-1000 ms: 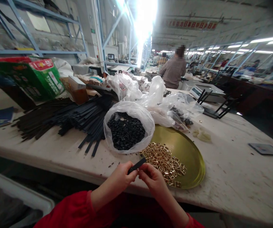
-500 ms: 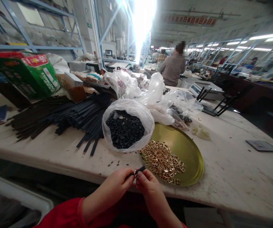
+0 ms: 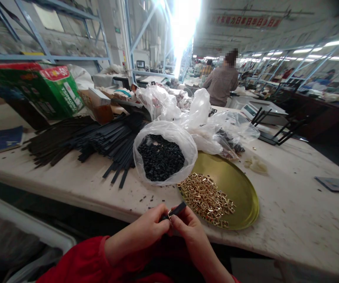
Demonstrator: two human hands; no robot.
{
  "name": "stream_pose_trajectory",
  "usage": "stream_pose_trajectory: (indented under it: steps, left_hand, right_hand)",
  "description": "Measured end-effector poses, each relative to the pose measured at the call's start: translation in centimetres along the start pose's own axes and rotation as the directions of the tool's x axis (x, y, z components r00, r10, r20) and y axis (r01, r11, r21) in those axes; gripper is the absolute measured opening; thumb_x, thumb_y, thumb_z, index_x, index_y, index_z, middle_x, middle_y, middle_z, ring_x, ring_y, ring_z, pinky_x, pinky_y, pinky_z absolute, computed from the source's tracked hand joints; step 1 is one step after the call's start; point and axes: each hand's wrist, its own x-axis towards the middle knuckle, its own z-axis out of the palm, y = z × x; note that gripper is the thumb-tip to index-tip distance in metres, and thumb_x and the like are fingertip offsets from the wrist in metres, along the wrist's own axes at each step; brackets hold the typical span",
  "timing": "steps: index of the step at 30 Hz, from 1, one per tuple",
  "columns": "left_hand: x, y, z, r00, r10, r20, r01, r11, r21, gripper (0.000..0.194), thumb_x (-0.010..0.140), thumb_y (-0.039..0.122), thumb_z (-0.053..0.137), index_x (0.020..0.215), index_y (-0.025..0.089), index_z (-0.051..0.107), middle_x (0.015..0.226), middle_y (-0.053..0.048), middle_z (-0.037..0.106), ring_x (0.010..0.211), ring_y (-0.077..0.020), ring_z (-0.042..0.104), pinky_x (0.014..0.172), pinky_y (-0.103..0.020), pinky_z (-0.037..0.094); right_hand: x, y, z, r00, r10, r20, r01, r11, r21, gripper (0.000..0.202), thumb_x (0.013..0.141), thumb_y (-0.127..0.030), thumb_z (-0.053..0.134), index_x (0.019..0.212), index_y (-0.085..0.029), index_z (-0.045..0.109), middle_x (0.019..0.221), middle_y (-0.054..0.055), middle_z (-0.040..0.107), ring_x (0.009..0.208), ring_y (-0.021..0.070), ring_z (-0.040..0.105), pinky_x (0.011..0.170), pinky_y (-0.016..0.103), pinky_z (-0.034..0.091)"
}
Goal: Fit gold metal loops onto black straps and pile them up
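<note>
Both my left hand (image 3: 153, 224) and my right hand (image 3: 188, 226) pinch one black strap (image 3: 177, 209) at the table's front edge. A small gold buckle (image 3: 170, 214) sits on the strap between my fingertips. Beyond my hands, a round gold tray (image 3: 243, 196) carries a heap of gold buckles (image 3: 206, 196). Left of the tray stands an open white plastic bag (image 3: 188, 147) full of small black pieces (image 3: 160, 157). Dark straps (image 3: 110, 137) lie fanned out farther left.
Filled clear bags (image 3: 199, 114) lie behind the tray. A green and red carton (image 3: 54, 92) and a blue booklet (image 3: 4, 139) are at the left, a flat dark card (image 3: 336, 184) at the right. A person (image 3: 221, 84) is beyond the table.
The view has shifted slightly, so the table items appear farther right. The black strap's end now stands out farther past the buckle between my fingers.
</note>
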Motion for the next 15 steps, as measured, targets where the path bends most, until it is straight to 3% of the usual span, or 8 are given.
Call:
stream_pose_trajectory:
  steps: [4, 10, 13, 15]
  left_hand:
    - [-0.3, -0.1, -0.1, 1.000, 0.008, 0.016, -0.006, 0.996, -0.089, 0.012, 0.077, 0.027, 0.042, 0.078, 0.016, 0.047, 0.069, 0.002, 0.055, 0.053, -0.0085, 0.045, 0.050, -0.020, 0.035]
    - [-0.2, -0.4, 0.1, 1.000, -0.010, 0.007, 0.011, 0.989, -0.146, 0.022, 0.078, 0.038, 0.043, 0.075, 0.017, 0.045, 0.065, 0.002, 0.056, 0.047, -0.0074, 0.042, 0.046, -0.020, 0.032]
    - [0.0, -0.8, 0.5, 0.998, -0.056, -0.032, 0.052, 0.990, -0.130, 0.020, 0.078, 0.037, 0.041, 0.072, 0.017, 0.044, 0.061, 0.002, 0.055, 0.046, -0.0080, 0.042, 0.044, -0.020, 0.032]
    - [0.0, -1.1, 0.7, 0.995, -0.016, -0.096, 0.012, 0.999, -0.043, 0.020, 0.078, 0.035, 0.042, 0.067, 0.018, 0.045, 0.061, 0.002, 0.055, 0.050, -0.0097, 0.045, 0.048, -0.021, 0.034]
  right_hand:
    - [-0.1, 0.4, 0.1, 0.998, 0.013, 0.061, -0.016, 0.999, 0.040, 0.027, 0.065, -0.037, 0.073, 0.076, -0.017, 0.059, 0.067, -0.002, 0.060, 0.056, 0.0105, 0.051, 0.055, 0.023, 0.041]
    - [-0.2, 0.7, 0.0, 0.997, 0.022, 0.073, -0.023, 1.000, 0.011, 0.026, 0.079, -0.043, 0.056, 0.076, -0.017, 0.056, 0.063, -0.002, 0.057, 0.055, 0.0116, 0.051, 0.057, 0.025, 0.042]
    - [-0.5, 1.2, -0.1, 0.991, -0.131, -0.026, 0.122, 0.969, -0.214, 0.023, 0.079, -0.040, 0.055, 0.073, -0.018, 0.055, 0.065, -0.001, 0.055, 0.059, 0.0130, 0.049, 0.057, 0.025, 0.041]
    - [-0.6, 1.5, -0.3, 0.955, -0.290, -0.058, 0.238, 0.869, -0.433, 0.019, 0.077, -0.037, 0.057, 0.070, -0.019, 0.056, 0.067, 0.000, 0.055, 0.064, 0.0146, 0.050, 0.060, 0.025, 0.040]
